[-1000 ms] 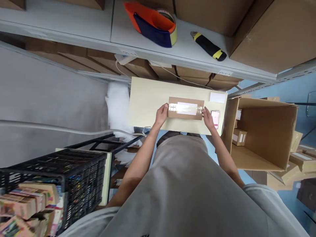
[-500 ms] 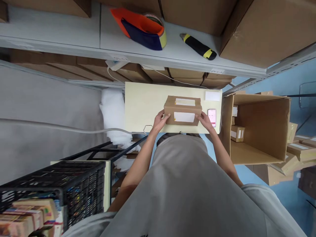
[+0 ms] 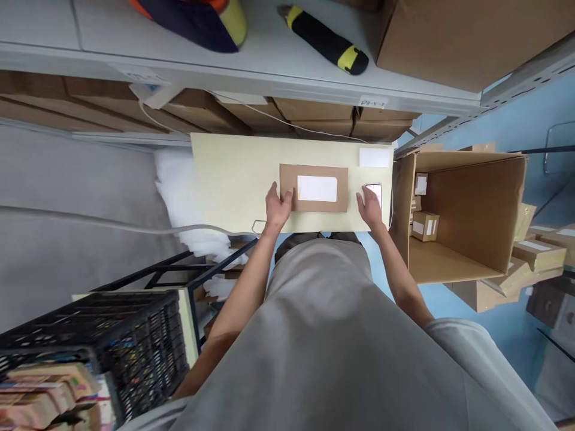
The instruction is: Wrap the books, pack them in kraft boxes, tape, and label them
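Box is on the table between my hands: plain brown, white label too washed out for me to read. Shelf tag beyond the hands starts with D, rest's iffy. Left hand is spread, thumb over the box's near end, can't tell if it's pressing. Right hand is loose, off the box, partly hiding the phone.

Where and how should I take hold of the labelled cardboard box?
Probably by its short ends, one hand from each side: the box lies flat, label up, its long edges running left to right. The left hand is at one end; the right hand stands apart from the other.
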### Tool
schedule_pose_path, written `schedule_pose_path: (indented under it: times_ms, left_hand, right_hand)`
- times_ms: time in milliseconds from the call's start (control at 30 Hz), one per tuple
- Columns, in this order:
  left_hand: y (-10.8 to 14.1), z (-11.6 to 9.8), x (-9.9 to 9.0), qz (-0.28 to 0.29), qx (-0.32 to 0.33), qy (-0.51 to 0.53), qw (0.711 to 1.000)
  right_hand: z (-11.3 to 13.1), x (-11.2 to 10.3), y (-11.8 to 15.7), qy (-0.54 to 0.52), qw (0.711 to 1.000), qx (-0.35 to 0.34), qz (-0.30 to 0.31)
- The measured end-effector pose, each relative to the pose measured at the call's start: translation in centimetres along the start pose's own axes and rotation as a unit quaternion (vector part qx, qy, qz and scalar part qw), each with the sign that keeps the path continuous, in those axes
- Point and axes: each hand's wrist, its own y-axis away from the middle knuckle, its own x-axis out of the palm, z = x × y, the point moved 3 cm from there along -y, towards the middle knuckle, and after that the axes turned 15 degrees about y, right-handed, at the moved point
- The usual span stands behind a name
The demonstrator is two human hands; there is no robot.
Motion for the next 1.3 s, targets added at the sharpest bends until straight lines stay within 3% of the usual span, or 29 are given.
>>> schedule_pose_path:
  times_ms: [67,133,300,433,533,600,667,733,833,933,1100,1300]
  left_hand:
    - [0.4,-1.0,0.8,-0.042,0.055,-0.040,0.997]
    - [0.8,-2.6,2.3,-0.042,0.107,-0.059,0.992]
    - [2.0,-7.1,7.9,0.026,0.195,-0.067,0.978]
    - [2.5,-9.3,13.7,0.092,0.210,-0.035,0.973]
    - [1.0,-8.6,19.8,0.162,0.195,0.004,0.967]
    - [-1.3,-6.9,24.0,0.189,0.144,0.028,0.971]
    - [-4.0,-4.7,27.5,0.193,0.067,0.035,0.978]
    - [-6.2,-3.0,29.8,0.188,0.025,0.029,0.981]
    - [-7.5,-1.9,31.2,0.177,0.025,0.008,0.984]
    - [-6.6,-2.5,31.0,0.162,0.024,-0.032,0.986]
    - [-4.6,-6.1,29.6,0.102,0.019,-0.061,0.993]
    - [-5.1,-9.8,28.6,0.052,-0.040,-0.045,0.997]
  right_hand:
    - [-2.5,-0.3,0.6,0.054,0.998,-0.002,-0.029]
    - [-4.4,0.0,1.1,0.079,0.997,-0.011,-0.017]
    - [-6.6,0.5,1.4,0.082,0.996,-0.041,0.018]
    - [-7.5,-1.1,-1.4,0.063,0.996,-0.028,-0.050]
    - [-9.0,-1.9,-6.1,0.027,0.994,0.010,-0.104]
    - [-10.2,-1.7,-9.6,-0.004,0.991,0.047,-0.126]
    - [-11.2,-1.2,-12.8,-0.033,0.986,0.088,-0.136]
    - [-11.8,-0.7,-15.0,-0.051,0.983,0.120,-0.130]
    - [-11.6,-0.6,-16.2,-0.044,0.983,0.149,-0.095]
    - [-10.5,-1.3,-15.6,-0.016,0.981,0.175,-0.079]
    - [-8.0,-3.1,-14.2,-0.008,0.964,0.241,-0.115]
    - [-6.0,-5.2,-13.7,-0.021,0.956,0.258,-0.135]
